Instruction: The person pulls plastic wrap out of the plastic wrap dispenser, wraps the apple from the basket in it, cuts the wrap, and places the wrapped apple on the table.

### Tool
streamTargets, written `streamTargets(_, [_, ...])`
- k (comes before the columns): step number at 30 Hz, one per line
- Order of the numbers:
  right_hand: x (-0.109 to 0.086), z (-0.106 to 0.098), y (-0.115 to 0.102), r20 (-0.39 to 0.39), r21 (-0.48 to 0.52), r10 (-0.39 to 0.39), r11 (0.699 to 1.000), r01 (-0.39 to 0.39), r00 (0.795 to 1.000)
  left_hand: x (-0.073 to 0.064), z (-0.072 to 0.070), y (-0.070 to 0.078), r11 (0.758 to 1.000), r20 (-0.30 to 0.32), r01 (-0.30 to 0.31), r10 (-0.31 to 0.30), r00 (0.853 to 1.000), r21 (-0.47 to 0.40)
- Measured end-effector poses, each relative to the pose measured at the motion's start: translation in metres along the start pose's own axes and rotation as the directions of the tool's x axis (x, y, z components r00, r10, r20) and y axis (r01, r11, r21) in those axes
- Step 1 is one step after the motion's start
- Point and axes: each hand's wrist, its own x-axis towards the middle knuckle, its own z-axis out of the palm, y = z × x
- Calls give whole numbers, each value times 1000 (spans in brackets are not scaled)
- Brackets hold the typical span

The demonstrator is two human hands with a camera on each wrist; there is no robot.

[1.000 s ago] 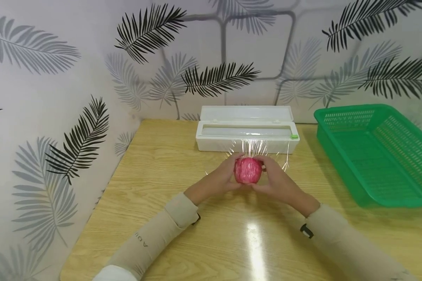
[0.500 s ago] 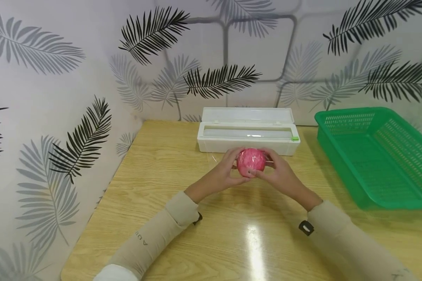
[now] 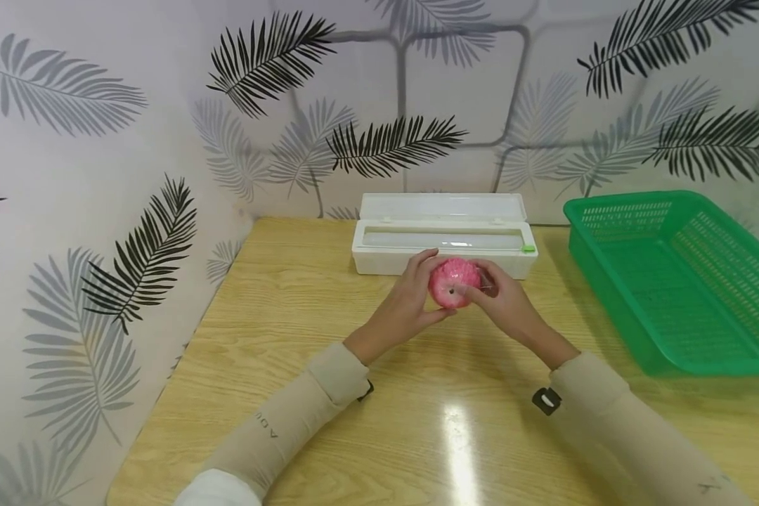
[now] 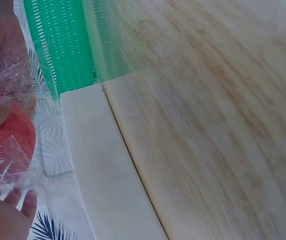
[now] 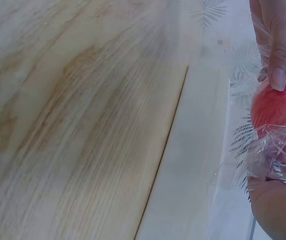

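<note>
A red apple point(image 3: 453, 281) is held up between both hands in front of the white box, its dark-centred hollow turned toward the head camera. My left hand point(image 3: 407, 294) grips it from the left, thumb under it and fingers along its upper side. From the right, my right hand point(image 3: 509, 303) holds it with the thumb laid across its front. Clear cling film point(image 4: 15, 75) wraps round the fruit and bunches loosely beside it. Crumpled film point(image 5: 268, 155) also shows in the right wrist view. The far side of the apple is hidden.
Behind the hands stands a white cling film dispenser point(image 3: 379, 261), lid raised, with a roll inside and a green slider point(image 3: 528, 249) at its right end. A green plastic basket point(image 3: 632, 309) is on the right of the wooden table point(image 3: 278, 302). A patterned wall borders the back.
The apple has been lifted toward the dispenser and tilted so its hollow faces the camera. Film that fanned out round it has been drawn in close. Both hands keep hold.
</note>
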Motion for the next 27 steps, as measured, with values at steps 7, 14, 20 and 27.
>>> streamTargets(7, [4,0,1,2,-22,14,1000,-14,1000,5,0,-1,999,-25,-38,38,999,17])
streamTargets(14, [4,-2,-5,8,-75,57,996,-56,998,9,-2,-1,999,1,-21,21,1000,-45])
streamTargets(20, [5,-3,-8,-11,-151,17,988,-18,1000,13,-5,-1,993,28,-5,8,1000,-116])
streamTargets(27, [5,-6,-7,-22,-183,-56,982,52,998,17,-6,-2,988,0,15,-15,1000,-156])
